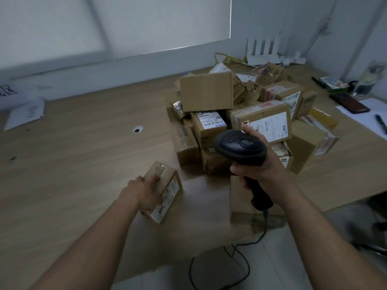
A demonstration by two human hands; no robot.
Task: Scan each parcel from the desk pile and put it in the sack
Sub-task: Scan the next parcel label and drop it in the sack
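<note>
Clasping a small parcel from its left side, the left grip has its fingers curled over the top face. The parcel sits on the bench with its labelled face turned right, toward the other grip. That right grip, held higher, is closed tight round the handle of a black scanner, whose head rises above the knuckles and leans left. A cable drops from the handle's base, past the bench edge to the floor. Directly below the right grip lies a brown carton, at the bench's near edge. Just beyond the right grip is the pile of parcels, its nearest box showing a white label. Far right of the pile lie a dark phone and white paper.
</note>
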